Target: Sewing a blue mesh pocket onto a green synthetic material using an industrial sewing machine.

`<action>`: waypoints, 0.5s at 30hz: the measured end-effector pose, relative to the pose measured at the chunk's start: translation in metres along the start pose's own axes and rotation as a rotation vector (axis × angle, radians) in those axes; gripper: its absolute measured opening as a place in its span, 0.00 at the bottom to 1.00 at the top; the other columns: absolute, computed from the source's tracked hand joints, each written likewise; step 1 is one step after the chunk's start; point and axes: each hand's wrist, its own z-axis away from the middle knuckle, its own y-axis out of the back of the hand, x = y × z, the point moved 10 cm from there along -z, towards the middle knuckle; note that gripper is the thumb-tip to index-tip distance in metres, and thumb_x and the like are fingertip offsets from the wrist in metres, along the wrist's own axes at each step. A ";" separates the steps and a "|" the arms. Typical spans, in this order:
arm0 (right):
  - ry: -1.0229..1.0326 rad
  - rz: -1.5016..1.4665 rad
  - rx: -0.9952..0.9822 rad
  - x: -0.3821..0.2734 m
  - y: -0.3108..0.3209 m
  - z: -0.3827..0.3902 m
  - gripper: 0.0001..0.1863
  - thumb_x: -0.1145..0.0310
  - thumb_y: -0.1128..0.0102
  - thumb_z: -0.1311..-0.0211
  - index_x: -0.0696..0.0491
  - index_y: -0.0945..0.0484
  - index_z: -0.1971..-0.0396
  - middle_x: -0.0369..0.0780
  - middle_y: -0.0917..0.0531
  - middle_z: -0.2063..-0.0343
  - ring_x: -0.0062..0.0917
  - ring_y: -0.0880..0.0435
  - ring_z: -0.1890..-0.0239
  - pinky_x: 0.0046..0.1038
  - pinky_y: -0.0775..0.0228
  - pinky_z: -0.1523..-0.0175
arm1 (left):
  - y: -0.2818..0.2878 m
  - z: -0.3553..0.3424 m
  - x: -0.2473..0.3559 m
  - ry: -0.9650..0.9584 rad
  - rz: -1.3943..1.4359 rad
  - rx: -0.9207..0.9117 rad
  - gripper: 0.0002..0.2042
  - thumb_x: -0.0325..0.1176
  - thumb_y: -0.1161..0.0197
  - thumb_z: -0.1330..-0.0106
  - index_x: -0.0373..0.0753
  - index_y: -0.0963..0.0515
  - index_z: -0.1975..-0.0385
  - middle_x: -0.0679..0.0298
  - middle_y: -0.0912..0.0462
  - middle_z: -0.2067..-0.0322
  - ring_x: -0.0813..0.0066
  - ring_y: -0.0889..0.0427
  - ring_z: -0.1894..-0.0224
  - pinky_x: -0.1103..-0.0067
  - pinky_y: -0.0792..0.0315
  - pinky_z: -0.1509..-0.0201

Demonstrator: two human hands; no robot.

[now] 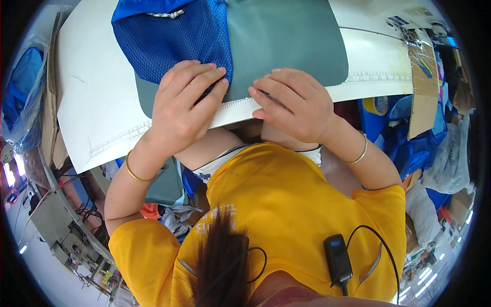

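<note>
A blue mesh drawstring bag [169,41] lies flat at the far left of a grey-green mat [286,41]. Over the bag's lower right corner, my left hand [186,102] rests with its fingers stretched out, the tips at the bag's side edge. Its thumb is hidden. To the right, my right hand [299,105] lies at the mat's near edge, fingers slightly bent and thumb apart from them, holding nothing visible. A light cord [166,14] crosses the upper part of the bag.
The mat lies on a white table [97,102] with a printed ruler strip [378,78] along its near edge. Cardboard [424,97] and blue bags [409,148] are at the right. Clear plastic [30,112] hangs at the left, above a machine [71,245].
</note>
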 end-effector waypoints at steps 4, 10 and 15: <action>-0.012 -0.011 0.000 0.001 0.001 0.000 0.17 0.62 0.32 0.41 0.56 0.19 0.57 0.39 0.18 0.55 0.33 0.19 0.53 0.35 0.22 0.45 | -0.001 -0.001 0.004 -0.021 -0.071 -0.010 0.13 0.29 0.36 0.49 0.33 0.16 0.63 0.56 0.16 0.54 0.60 0.18 0.51 0.64 0.22 0.46; -0.062 -0.047 -0.054 0.002 0.001 -0.005 0.17 0.62 0.33 0.41 0.56 0.19 0.56 0.38 0.18 0.55 0.31 0.20 0.53 0.34 0.22 0.44 | -0.002 -0.002 0.001 -0.002 -0.072 -0.003 0.12 0.27 0.34 0.47 0.34 0.17 0.62 0.58 0.15 0.56 0.60 0.16 0.53 0.65 0.23 0.47; -0.071 -0.040 -0.092 0.003 -0.005 -0.004 0.15 0.62 0.33 0.41 0.55 0.17 0.57 0.39 0.17 0.50 0.32 0.19 0.48 0.33 0.22 0.44 | 0.003 0.002 -0.026 0.248 0.178 0.034 0.08 0.24 0.34 0.41 0.36 0.17 0.61 0.60 0.12 0.58 0.61 0.14 0.56 0.69 0.24 0.50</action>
